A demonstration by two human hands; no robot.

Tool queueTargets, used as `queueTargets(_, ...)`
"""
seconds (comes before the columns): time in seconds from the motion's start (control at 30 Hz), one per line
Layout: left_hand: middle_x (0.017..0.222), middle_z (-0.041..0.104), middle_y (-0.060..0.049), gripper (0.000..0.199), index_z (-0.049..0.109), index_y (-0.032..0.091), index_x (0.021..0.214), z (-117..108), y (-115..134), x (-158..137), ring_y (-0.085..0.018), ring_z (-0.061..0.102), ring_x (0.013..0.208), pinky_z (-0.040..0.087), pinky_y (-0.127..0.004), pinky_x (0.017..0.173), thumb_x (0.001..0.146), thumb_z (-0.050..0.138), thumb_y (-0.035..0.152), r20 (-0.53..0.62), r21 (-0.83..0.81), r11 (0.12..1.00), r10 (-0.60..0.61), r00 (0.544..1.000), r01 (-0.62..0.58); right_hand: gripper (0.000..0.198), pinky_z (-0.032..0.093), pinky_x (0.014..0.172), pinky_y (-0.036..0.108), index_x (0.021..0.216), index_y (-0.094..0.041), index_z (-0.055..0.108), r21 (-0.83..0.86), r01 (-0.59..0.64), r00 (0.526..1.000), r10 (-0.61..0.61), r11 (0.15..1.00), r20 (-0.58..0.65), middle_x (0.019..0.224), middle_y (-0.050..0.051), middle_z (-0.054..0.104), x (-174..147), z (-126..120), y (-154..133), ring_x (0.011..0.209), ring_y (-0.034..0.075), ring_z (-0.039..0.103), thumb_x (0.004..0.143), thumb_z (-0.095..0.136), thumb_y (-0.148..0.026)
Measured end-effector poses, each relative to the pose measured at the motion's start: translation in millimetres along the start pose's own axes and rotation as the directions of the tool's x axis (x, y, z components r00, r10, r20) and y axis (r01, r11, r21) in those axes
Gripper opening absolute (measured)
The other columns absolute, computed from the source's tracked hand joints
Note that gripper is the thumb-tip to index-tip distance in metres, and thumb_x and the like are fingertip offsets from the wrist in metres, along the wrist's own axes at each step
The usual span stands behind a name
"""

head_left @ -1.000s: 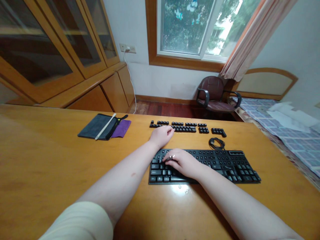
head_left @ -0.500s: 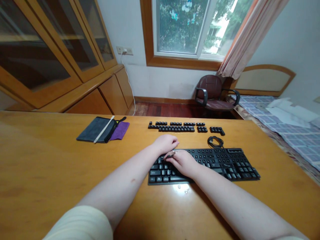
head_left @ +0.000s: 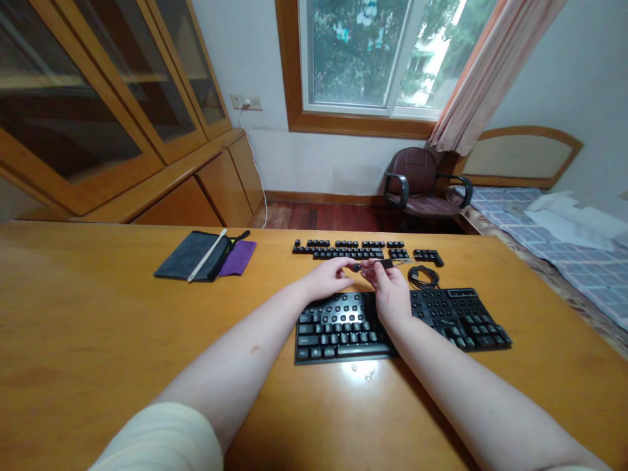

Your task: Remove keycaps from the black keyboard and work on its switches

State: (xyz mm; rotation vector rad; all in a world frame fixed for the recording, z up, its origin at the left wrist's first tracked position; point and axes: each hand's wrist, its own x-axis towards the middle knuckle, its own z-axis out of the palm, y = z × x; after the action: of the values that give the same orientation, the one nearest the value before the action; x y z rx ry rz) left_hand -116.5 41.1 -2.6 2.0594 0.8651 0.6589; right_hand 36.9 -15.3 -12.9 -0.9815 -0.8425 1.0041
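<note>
A black keyboard (head_left: pixel 353 350) lies on the desk, with caps on its lower rows and bare switches along its upper rows. Above its top left edge, my left hand (head_left: pixel 330 278) pinches a small black keycap (head_left: pixel 356 267) between thumb and fingertips. My right hand (head_left: pixel 392 296) is closed around a keycap puller (head_left: pixel 386 263) with a black grip and thin metal wires that point right. Both hands nearly meet at the fingertips. Rows of removed keycaps (head_left: pixel 348 253) lie just beyond them.
A coiled black cable (head_left: pixel 422 278) sits behind the keyboard. To the left are a grey zip pouch (head_left: pixel 184 256), a white stick (head_left: pixel 206 257) across it and a purple cloth (head_left: pixel 238 258). Small clear bits (head_left: pixel 369 375) lie before the keyboard. A chair (head_left: pixel 415 180) stands beyond the desk.
My right hand has lifted off the left-hand keys and moved right and away from me, turning the puller. My left hand has shifted slightly and now shows a keycap at its fingertips.
</note>
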Motion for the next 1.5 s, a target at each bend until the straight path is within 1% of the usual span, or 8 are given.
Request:
queueTargets(0.33, 0.080, 0.063, -0.003, 0.030, 0.064, 0.015, 0.101, -1, 2, 2, -0.011, 0.052, 0.064, 0.043, -0.023, 0.061, 0.078, 0.058, 0.033, -0.086, -0.061, 0.998, -0.018, 0.996, 0.013, 0.036, 0.051, 0.081, 0.037, 0.091, -0.014, 0.068, -0.290, 0.061, 0.998, -0.053, 0.955, 0.037, 0.099, 0.011, 0.067, -3, -2, -8, 0.086, 0.020, 0.064, 0.081, 0.056, -0.047)
queueTargets(0.47, 0.075, 0.063, -0.002, 0.030, 0.065, 0.015, 0.098, 0, 1, 2, -0.011, 0.052, 0.060, 0.042, -0.022, 0.058, 0.077, 0.060, 0.036, -0.096, -0.089, 0.996, -0.041, 0.994, 0.032, 0.037, 0.051, 0.082, 0.038, 0.089, -0.013, 0.069, -0.296, 0.020, 0.998, -0.004, 0.955, 0.055, 0.095, 0.011, 0.068, -4, 1, -12, 0.083, 0.021, 0.064, 0.078, 0.059, -0.047)
queueTargets(0.77, 0.076, 0.066, -0.002, 0.028, 0.068, 0.015, 0.095, -1, 0, 3, -0.011, 0.054, 0.063, 0.043, -0.022, 0.059, 0.076, 0.060, 0.034, -0.152, -0.067, 0.993, -0.104, 0.983, 0.095, 0.030, 0.051, 0.083, 0.039, 0.095, -0.018, 0.070, -0.271, 0.103, 0.978, -0.048, 0.957, 0.201, 0.099, 0.009, 0.068, -6, 2, -9, 0.092, 0.022, 0.062, 0.080, 0.058, -0.041)
queueTargets(1.0, 0.094, 0.068, -0.008, 0.028, 0.066, 0.012, 0.099, -2, 1, 5, -0.015, 0.061, 0.082, 0.047, -0.025, 0.073, 0.078, 0.058, 0.029, -0.109, -0.327, 0.943, -0.105, 0.989, 0.064, 0.027, 0.048, 0.087, 0.040, 0.093, -0.019, 0.069, -0.291, 0.111, 0.979, -0.054, 0.950, 0.198, 0.104, 0.008, 0.067, -5, 3, -9, 0.096, 0.022, 0.061, 0.081, 0.057, -0.039)
queueTargets(1.17, 0.087, 0.068, -0.007, 0.027, 0.064, 0.011, 0.096, -7, 0, 7, -0.014, 0.060, 0.075, 0.047, -0.025, 0.068, 0.077, 0.057, 0.028, -0.131, -0.365, 0.928, -0.129, 0.983, 0.073, 0.026, 0.048, 0.087, 0.040, 0.093, -0.019, 0.070, -0.304, 0.139, 0.969, -0.066, 0.943, 0.238, 0.106, 0.008, 0.067, -6, 3, -8, 0.099, 0.022, 0.060, 0.082, 0.056, -0.038)
queueTargets(1.27, 0.089, 0.067, -0.007, 0.027, 0.063, 0.012, 0.098, -22, -6, 8, -0.014, 0.060, 0.075, 0.047, -0.025, 0.068, 0.075, 0.054, 0.022, -0.198, -0.269, 0.959, -0.148, 0.969, 0.091, 0.029, 0.050, 0.082, 0.039, 0.093, -0.017, 0.070, -0.323, 0.118, 0.980, -0.056, 0.939, 0.193, 0.104, 0.010, 0.067, -6, 2, -7, 0.096, 0.022, 0.060, 0.082, 0.055, -0.040)
queueTargets(1.33, 0.088, 0.068, -0.006, 0.028, 0.064, 0.012, 0.098, -36, -11, 8, -0.014, 0.060, 0.073, 0.047, -0.025, 0.069, 0.073, 0.054, 0.017, -0.254, -0.121, 0.976, -0.206, 0.945, 0.180, 0.032, 0.051, 0.080, 0.039, 0.091, -0.016, 0.070, -0.342, 0.097, 0.985, -0.042, 0.934, 0.165, 0.101, 0.010, 0.067, -6, 1, -7, 0.093, 0.022, 0.061, 0.081, 0.055, -0.043)
queueTargets(1.5, 0.087, 0.070, -0.005, 0.024, 0.070, 0.018, 0.091, -64, -21, 3, -0.018, 0.062, 0.079, 0.047, -0.026, 0.073, 0.072, 0.056, 0.022, -0.267, 0.312, 0.833, -0.384, 0.884, 0.457, 0.035, 0.052, 0.072, 0.036, 0.090, -0.015, 0.070, -0.383, 0.076, 0.991, -0.028, 0.921, 0.129, 0.093, 0.010, 0.068, -7, 3, -10, 0.085, 0.021, 0.062, 0.078, 0.057, -0.046)
